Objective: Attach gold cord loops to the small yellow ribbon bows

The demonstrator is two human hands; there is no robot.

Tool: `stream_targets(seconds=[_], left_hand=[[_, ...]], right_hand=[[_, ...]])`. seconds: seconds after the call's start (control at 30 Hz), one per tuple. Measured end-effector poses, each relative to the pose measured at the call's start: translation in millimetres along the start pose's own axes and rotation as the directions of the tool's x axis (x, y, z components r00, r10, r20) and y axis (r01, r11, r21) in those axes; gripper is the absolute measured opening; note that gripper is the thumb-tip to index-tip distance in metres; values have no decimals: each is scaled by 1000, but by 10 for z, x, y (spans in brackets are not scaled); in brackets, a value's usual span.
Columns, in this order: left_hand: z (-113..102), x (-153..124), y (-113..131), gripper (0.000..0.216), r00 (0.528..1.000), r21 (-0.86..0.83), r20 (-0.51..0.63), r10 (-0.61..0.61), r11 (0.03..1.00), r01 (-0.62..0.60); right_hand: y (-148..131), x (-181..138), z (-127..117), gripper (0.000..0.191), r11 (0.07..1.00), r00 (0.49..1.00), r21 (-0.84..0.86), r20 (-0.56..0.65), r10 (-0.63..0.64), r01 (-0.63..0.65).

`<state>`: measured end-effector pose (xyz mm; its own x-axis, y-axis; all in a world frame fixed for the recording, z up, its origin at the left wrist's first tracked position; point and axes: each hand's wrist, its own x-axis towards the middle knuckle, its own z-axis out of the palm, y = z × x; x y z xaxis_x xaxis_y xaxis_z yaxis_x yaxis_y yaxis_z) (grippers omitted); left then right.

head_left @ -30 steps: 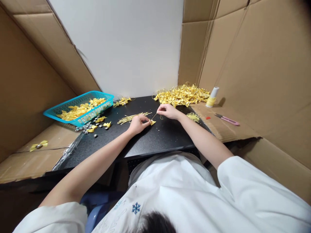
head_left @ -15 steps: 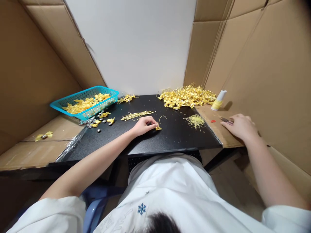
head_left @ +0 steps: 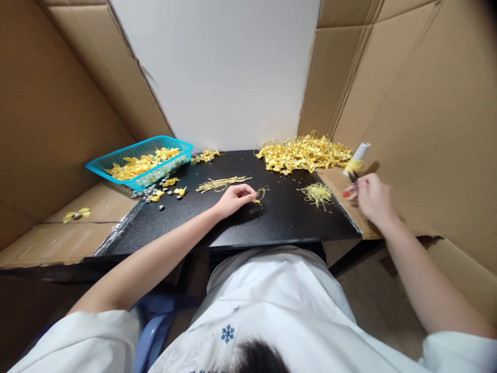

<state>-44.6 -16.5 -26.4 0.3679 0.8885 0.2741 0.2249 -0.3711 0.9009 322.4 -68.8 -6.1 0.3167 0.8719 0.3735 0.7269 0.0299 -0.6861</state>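
Observation:
My left hand (head_left: 236, 200) is over the middle of the black table, thumb and fingertips pinched on a small yellow ribbon bow (head_left: 258, 201). A thin gold cord loop (head_left: 261, 192) rises from the bow. At the right, my right hand (head_left: 375, 201) is closed around dark thread snips (head_left: 353, 177), their points tilted up. Just behind the snips stands a white cone (head_left: 362, 151) wound with yellow thread. A small red piece (head_left: 346, 194) shows by the right fingertips. Between the hands lies a heap of cut yellow thread ends (head_left: 317, 194).
A blue basket (head_left: 98, 167) of yellow bows stands at the back left, silvery beads (head_left: 146, 194) beside it. Gold cords (head_left: 223, 183) lie in a bundle behind my left hand. Bows are piled (head_left: 305, 154) at the back right. Cardboard walls (head_left: 427, 129) enclose the sides.
My right hand has lifted the snips from the cardboard at the right and turned their points upward. My left hand keeps its pinch on the bow, whose cord now forms a tighter loop.

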Motion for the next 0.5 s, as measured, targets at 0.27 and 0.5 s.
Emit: stream_targets(seconds=[0.27,0.5], left_hand=[[58,-25,25,32,1000,-1,10,14,1000,-14],[75,-55,45,21,994,139,92,64,987,-77]], right_hand=[[-1081,-462,894,34,844,790,508,439,-428,175],[-1061,-455,1046,33,875,758,403,472,-451,269]])
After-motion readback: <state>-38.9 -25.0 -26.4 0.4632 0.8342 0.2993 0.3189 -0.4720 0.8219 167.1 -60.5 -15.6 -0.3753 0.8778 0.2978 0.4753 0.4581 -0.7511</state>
